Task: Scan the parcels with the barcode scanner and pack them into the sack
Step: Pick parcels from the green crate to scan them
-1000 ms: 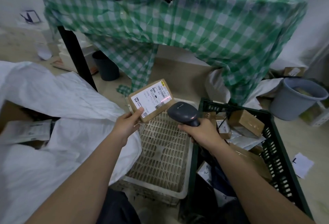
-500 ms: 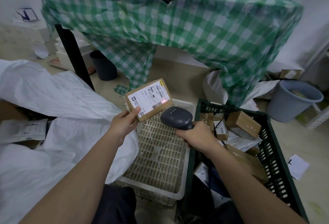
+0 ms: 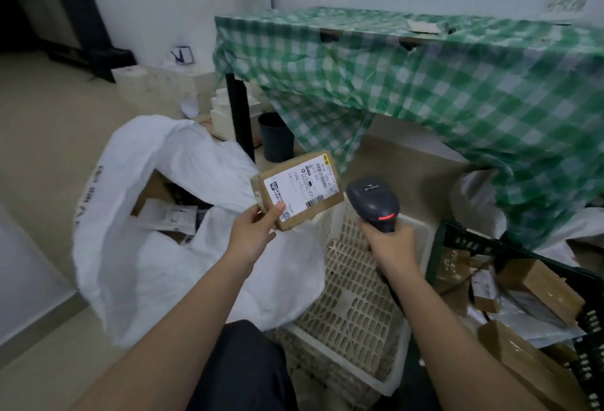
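My left hand pinches a small brown cardboard parcel by its lower left corner, white label facing me. My right hand grips the handle of a dark grey barcode scanner, held just right of the parcel with a red light glowing on its head. The white woven sack lies open to the left, with several parcels visible inside its mouth. More brown parcels sit in a dark green crate at the right.
A white slotted plastic basket lies between sack and crate, under my hands. A table with a green checked cloth stands behind; a dark bin and white boxes sit under it. Bare floor lies to the left.
The view has swung left, showing the sack's open mouth. The parcel has moved left toward the sack, away from the scanner, and the red scan light is no longer on its label.
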Motion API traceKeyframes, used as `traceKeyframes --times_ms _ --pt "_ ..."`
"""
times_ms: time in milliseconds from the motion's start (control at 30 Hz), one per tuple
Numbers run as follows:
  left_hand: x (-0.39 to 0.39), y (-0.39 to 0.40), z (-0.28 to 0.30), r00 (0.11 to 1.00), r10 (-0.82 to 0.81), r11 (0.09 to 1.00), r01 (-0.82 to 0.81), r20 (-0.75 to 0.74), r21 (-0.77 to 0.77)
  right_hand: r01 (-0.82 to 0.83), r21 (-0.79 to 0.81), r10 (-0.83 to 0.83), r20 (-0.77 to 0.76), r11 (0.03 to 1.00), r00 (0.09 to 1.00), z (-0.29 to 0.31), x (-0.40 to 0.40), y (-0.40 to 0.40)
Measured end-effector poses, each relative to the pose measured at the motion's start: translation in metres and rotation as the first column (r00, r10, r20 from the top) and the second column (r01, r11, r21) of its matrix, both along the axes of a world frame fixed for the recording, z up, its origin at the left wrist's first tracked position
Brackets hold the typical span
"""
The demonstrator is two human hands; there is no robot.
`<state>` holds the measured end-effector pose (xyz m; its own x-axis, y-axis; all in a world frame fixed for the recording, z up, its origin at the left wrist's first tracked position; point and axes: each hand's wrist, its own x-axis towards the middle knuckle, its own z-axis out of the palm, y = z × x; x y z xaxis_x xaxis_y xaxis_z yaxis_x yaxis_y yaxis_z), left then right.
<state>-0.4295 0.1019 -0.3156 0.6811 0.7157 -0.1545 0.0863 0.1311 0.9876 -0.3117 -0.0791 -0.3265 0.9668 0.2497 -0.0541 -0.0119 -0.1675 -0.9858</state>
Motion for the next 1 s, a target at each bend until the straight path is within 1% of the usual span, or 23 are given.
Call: traceKeyframes --times_ms 133,200,267,367,467,600,700,800,833,900,1000 --pt "-0.068 0.048 0.02 0.983 0.185 0.977 -0.182 -0.018 0.107 0.012 -0.014 -0.012 0.042 1.0 0.999 0.001 -0.015 0.054" --pt "-0.099 0.075 0.028 0.957 0.289 0.941 -0.282 -0.013 0.185 -0.044 -0.076 0.049 0.066 0.996 0.997 0.004 -0.023 0.079" --pt "-0.126 0.1 0.032 0.926 0.374 0.904 -0.351 -0.055 0.245 -0.112 -0.17 0.132 0.111 0.979 0.985 0.006 -0.027 0.104" --pt "-0.149 0.135 0.028 0.886 0.443 0.873 -0.392 -0.137 0.291 -0.18 -0.279 0.223 0.13 0.943 0.966 0.009 -0.027 0.144" --pt "-0.145 0.159 0.015 0.873 0.449 0.866 -0.373 -0.192 0.333 -0.244 -0.358 0.303 0.119 0.901 0.946 0.001 -0.021 0.183" --pt "-0.125 0.176 -0.004 0.881 0.403 0.868 -0.283 -0.248 0.407 -0.296 -0.454 0.385 0.117 0.841 0.916 -0.031 -0.005 0.223" --pt "-0.117 0.19 -0.015 0.863 0.406 0.849 -0.235 -0.301 0.472 -0.244 -0.555 0.393 0.165 0.795 0.904 -0.053 0.007 0.243" --pt "-0.115 0.2 -0.02 0.832 0.427 0.822 -0.195 -0.354 0.534 -0.164 -0.63 0.37 0.211 0.759 0.905 -0.055 0.015 0.253" --pt "-0.113 0.202 -0.021 0.821 0.439 0.81 -0.186 -0.365 0.556 -0.152 -0.626 0.361 0.22 0.764 0.906 -0.053 0.018 0.254" --pt "-0.112 0.208 -0.025 0.806 0.459 0.784 -0.168 -0.374 0.598 -0.123 -0.577 0.325 0.26 0.807 0.909 -0.041 0.024 0.256" --pt "-0.107 0.212 -0.025 0.797 0.478 0.724 -0.12 -0.369 0.68 -0.02 -0.405 0.166 0.329 0.914 0.93 -0.002 0.031 0.258"
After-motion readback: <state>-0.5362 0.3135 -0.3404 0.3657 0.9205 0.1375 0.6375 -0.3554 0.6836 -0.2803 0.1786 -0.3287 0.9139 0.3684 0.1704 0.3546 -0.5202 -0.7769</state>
